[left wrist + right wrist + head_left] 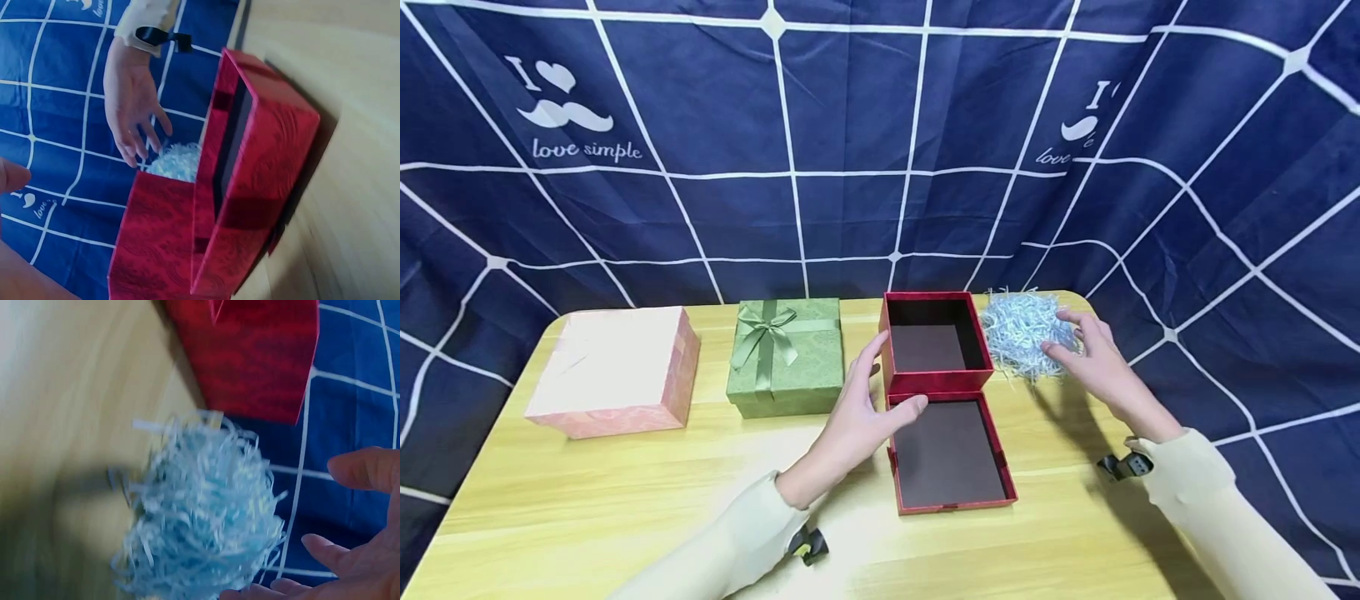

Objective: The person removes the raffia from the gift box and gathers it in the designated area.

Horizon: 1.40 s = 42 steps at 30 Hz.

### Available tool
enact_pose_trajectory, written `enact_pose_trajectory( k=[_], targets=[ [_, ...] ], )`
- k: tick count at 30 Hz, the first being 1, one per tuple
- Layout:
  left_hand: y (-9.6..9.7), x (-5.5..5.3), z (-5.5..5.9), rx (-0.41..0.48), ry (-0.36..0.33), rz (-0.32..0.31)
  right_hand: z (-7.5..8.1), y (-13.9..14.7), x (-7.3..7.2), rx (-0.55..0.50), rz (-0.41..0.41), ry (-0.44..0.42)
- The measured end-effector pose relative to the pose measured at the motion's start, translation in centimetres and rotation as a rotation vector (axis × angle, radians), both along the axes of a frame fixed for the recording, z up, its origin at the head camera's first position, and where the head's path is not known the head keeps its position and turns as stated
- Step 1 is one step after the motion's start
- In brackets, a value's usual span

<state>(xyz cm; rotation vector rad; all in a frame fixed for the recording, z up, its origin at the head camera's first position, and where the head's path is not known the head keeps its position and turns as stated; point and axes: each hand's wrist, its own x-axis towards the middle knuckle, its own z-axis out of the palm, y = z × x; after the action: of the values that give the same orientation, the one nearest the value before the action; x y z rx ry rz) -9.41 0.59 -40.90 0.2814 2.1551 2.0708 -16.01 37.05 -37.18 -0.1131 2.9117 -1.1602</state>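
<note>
A red box base (936, 383) stands upright with its dark inside showing. In front of it a red lid (955, 505) lies with its dark inner face up. My left hand (857, 425) is beside the left side of the base, fingers extended and thumb pointing across the lid's rear corner; contact cannot be told. To the right of the base lies a heap of light blue shredded paper (1022, 325), also in the right wrist view as a loose pile (200, 512). Over its right side my right hand (1097, 358) is spread, fingers loosely bent, gripping none of it.
Left of the red box stands a green gift box (812, 358) with a ribbon bow. A pink box (617, 367) stands farther left on the wooden table (685, 500). Behind and to the right hangs a dark blue cloth (850, 217) with white lines.
</note>
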Motion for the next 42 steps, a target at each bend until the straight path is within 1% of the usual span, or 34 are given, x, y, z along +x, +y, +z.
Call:
enact_pose_trajectory(
  k=[2, 5, 8, 11, 15, 18, 20, 24, 26, 31, 36, 40, 42],
  targets=[
    [-0.2, 0.4, 0.2, 0.03, -0.007, -0.015, -0.1, -0.4, 0.5, -0.027, 0.011, 0.028],
    [-0.6, 0.8, 0.4, 0.064, -0.009, -0.034, -0.2, -1.1, 1.0, -0.077, 0.014, 0.044],
    [-1.0, 1.4, 0.6, 0.077, 0.016, -0.048, -0.1, -1.9, 1.6, -0.122, 0.003, 0.027],
    [-1.4, 2.1, 0.9, 0.078, 0.063, -0.052, 0.2, -2.9, 2.3, -0.154, -0.012, -0.003],
    [-2.1, 3.1, 1.7, 0.067, 0.111, -0.036, 0.8, -4.5, 3.4, -0.189, -0.011, -0.026],
    [-2.9, 3.6, 2.2, 0.075, 0.131, -0.02, 1.1, -5.5, 4.0, -0.207, 0.003, -0.024],
    [-3.7, 3.7, 2.3, 0.085, 0.158, -0.007, 1.2, -6.1, 4.3, -0.222, 0.013, -0.023],
    [-5.8, 4.1, 2.2, 0.093, 0.239, 0.043, 1.4, -7.1, 4.8, -0.256, 0.03, -0.011],
    [-7.0, 4.3, 2.0, 0.093, 0.279, 0.074, 1.4, -7.5, 5.0, -0.291, 0.036, -0.006],
    [-10.0, 5.0, 1.4, 0.069, 0.324, 0.162, 1.5, -8.6, 5.3, -0.387, 0.031, 0.015],
    [-12.6, 5.4, 1.2, 0.044, 0.338, 0.275, 1.3, -10.0, 5.3, -0.434, 0.051, 0.025],
    [-14.1, 5.2, 1.0, 0.014, 0.301, 0.343, 1.4, -11.3, 5.3, -0.458, 0.07, 0.011],
    [-14.7, 5.0, 0.8, 0.007, 0.282, 0.365, 1.5, -12.1, 5.3, -0.467, 0.081, -0.001]
  ],
)
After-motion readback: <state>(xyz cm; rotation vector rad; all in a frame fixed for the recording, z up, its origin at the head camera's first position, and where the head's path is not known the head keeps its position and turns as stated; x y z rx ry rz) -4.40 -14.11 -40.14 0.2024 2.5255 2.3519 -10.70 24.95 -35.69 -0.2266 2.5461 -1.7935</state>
